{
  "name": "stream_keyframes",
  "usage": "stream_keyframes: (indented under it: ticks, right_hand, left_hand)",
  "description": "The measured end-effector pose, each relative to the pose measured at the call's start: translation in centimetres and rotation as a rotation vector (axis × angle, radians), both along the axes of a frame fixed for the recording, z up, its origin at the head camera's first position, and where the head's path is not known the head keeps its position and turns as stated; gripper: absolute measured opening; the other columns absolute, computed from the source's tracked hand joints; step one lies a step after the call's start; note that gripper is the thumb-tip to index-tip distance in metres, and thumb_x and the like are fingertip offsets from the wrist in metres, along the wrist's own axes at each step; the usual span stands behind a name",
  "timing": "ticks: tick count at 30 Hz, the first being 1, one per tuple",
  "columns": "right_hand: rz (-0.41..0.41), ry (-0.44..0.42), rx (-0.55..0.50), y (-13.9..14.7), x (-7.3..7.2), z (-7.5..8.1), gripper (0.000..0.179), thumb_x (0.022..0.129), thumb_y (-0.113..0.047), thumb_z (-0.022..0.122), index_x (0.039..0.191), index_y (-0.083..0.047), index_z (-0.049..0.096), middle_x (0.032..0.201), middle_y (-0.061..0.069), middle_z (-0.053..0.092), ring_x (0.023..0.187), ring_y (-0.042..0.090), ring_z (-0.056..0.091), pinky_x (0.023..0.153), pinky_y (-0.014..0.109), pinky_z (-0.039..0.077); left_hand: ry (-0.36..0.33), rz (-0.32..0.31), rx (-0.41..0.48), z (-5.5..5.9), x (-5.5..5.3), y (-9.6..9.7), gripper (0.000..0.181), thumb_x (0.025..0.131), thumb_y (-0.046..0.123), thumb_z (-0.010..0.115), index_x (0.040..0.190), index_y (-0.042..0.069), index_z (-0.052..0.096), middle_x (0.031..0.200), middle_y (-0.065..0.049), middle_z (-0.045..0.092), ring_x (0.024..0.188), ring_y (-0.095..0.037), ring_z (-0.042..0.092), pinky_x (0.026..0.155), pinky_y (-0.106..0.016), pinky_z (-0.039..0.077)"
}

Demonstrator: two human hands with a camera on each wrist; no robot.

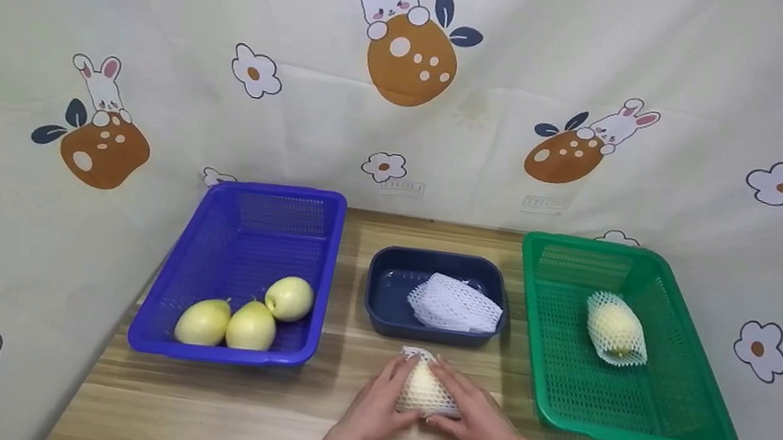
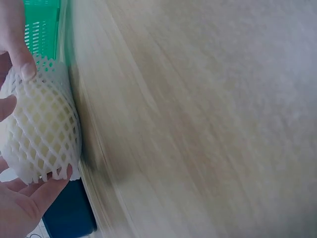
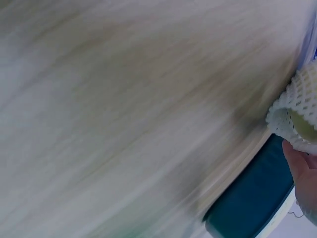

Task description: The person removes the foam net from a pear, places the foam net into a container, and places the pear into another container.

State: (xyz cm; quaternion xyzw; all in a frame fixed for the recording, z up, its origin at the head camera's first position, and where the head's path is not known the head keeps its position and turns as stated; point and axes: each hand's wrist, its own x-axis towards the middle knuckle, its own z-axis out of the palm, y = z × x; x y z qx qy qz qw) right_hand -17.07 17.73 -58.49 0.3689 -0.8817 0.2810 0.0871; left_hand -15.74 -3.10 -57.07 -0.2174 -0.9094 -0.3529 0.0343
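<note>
In the head view, my left hand point(image 1: 376, 407) and right hand point(image 1: 482, 423) hold a pale yellow pear point(image 1: 426, 385) in a white foam net sleeve from both sides, low over the table. The left wrist view shows the fingers of my left hand point(image 2: 29, 206) at one end of the foam net point(image 2: 44, 131). My right thumb presses the other end. From the right wrist, the net's open end shows the pear inside, with my right hand point(image 3: 304, 173) against its rim.
A blue basket point(image 1: 150, 302) with three bare pears point(image 1: 252, 325) stands left. Behind my hands is a dark blue tray point(image 1: 385, 325) of white foam nets point(image 1: 456, 304). The green basket point(image 1: 642, 439) at right holds one netted pear point(image 1: 617, 329). A printed curtain point(image 1: 296, 139) hangs behind.
</note>
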Motion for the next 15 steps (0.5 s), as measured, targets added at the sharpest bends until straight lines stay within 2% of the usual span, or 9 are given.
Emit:
stream_keyframes:
  ticks: [3, 7, 12, 15]
  right_hand:
    - [-0.006, 0.037, -0.022, 0.0, 0.0, -0.1, 0.067, 0.079, -0.036, 0.063, 0.135, -0.01, 0.036, 0.132, 0.013, 0.04, 0.108, 0.029, 0.049, 0.086, 0.04, 0.041]
    - [0.003, 0.116, -0.091, 0.3, -0.1, -0.3, 0.058, 0.076, -0.026, 0.067, 0.128, -0.006, 0.047, 0.124, 0.013, 0.049, 0.101, 0.027, 0.054, 0.083, 0.038, 0.044]
    - [0.004, 0.145, -0.136, 0.5, -0.2, -0.6, 0.056, 0.074, -0.021, 0.071, 0.123, -0.006, 0.051, 0.12, 0.011, 0.052, 0.102, 0.025, 0.054, 0.082, 0.036, 0.044]
    - [-0.003, 0.089, -0.095, 0.5, -0.1, -0.6, 0.065, 0.074, -0.028, 0.07, 0.13, -0.006, 0.043, 0.126, 0.01, 0.048, 0.108, 0.026, 0.05, 0.086, 0.039, 0.041]
  left_hand:
    - [-0.006, -0.007, 0.018, -0.1, -0.1, -0.1, 0.077, 0.072, 0.028, 0.072, 0.135, 0.008, 0.033, 0.129, -0.018, 0.039, 0.108, -0.034, 0.046, 0.088, -0.043, 0.038]
    - [-0.017, -0.006, 0.097, -0.4, -0.2, -0.4, 0.074, 0.075, 0.03, 0.069, 0.134, 0.005, 0.033, 0.127, -0.015, 0.041, 0.112, -0.029, 0.043, 0.093, -0.04, 0.035]
    - [-0.122, 0.048, 0.292, -0.6, -0.6, -0.8, 0.045, 0.089, 0.023, 0.052, 0.127, 0.002, 0.041, 0.12, -0.015, 0.049, 0.104, -0.026, 0.05, 0.087, -0.038, 0.04]
    - [-0.19, 0.093, 0.383, -0.8, -1.0, -1.1, 0.028, 0.092, 0.01, 0.044, 0.118, 0.002, 0.049, 0.11, -0.014, 0.056, 0.093, -0.022, 0.056, 0.077, -0.033, 0.045]
